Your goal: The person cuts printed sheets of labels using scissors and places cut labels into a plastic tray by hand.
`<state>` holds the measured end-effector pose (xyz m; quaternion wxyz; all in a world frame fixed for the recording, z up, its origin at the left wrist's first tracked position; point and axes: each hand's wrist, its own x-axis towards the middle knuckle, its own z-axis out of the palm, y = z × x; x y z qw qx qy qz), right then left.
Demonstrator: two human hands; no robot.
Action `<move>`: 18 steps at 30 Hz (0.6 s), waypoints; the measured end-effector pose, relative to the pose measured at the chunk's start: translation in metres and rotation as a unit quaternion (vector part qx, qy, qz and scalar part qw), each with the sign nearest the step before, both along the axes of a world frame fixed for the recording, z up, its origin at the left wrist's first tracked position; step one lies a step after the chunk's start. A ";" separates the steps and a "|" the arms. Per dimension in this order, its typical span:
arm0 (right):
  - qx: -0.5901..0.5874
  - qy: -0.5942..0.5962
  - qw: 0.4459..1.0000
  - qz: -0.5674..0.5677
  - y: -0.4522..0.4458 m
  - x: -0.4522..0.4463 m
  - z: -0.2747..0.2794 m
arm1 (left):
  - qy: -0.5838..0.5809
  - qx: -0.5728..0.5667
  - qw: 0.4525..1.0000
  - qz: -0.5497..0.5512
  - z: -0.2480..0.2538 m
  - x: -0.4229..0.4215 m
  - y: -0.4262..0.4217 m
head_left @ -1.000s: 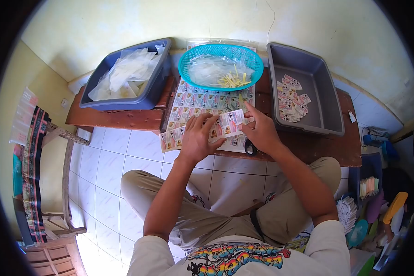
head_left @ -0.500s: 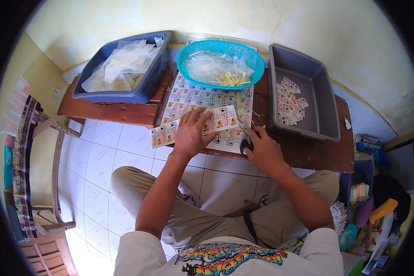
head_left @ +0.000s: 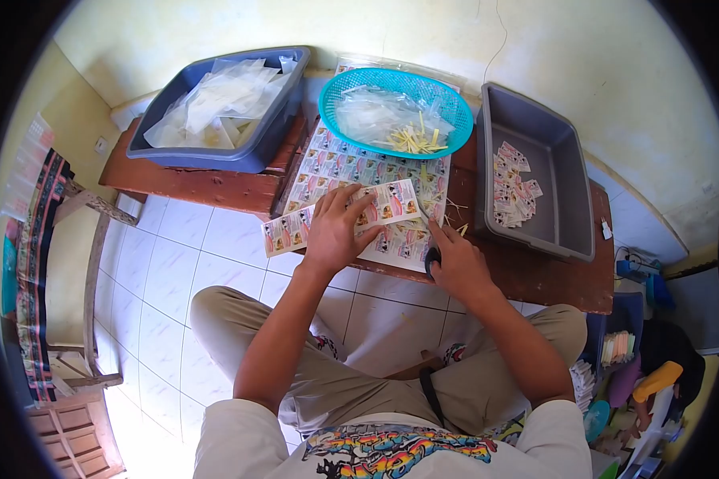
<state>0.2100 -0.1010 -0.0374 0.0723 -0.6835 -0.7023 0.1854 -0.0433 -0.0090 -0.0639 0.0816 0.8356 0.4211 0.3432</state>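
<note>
The red-brown bench [head_left: 527, 275] carries a blue tub [head_left: 256, 156], a grey tub [head_left: 550, 152] and, between them, a teal basket [head_left: 417, 81]. A printed sheet [head_left: 339, 164] reaches out from under the basket; above it I see a printed strip [head_left: 397, 201] slanting, pinched in the left hand [head_left: 334, 231]. The right hand [head_left: 460, 263] grips scissors [head_left: 432, 259], blades at the strip's right end. Small printed labels [head_left: 514, 195] lie in the grey tub.
</note>
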 end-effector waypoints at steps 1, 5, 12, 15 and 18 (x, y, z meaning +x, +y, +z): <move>0.003 0.005 1.000 0.005 0.000 0.001 0.001 | -0.001 -0.001 1.000 -0.003 0.000 0.001 0.001; 0.005 0.035 0.999 0.008 0.002 0.014 -0.009 | -0.006 0.004 1.000 -0.001 -0.001 0.005 0.004; 0.064 0.099 0.993 -0.008 -0.009 0.027 0.002 | -0.016 -0.011 1.000 0.025 0.002 0.011 0.005; 0.047 0.130 0.990 -0.030 -0.020 0.022 0.017 | -0.029 -0.023 0.998 0.042 -0.001 0.014 0.006; 0.053 0.145 0.987 -0.041 -0.027 0.021 0.025 | -0.035 -0.022 0.997 0.058 -0.001 0.015 0.008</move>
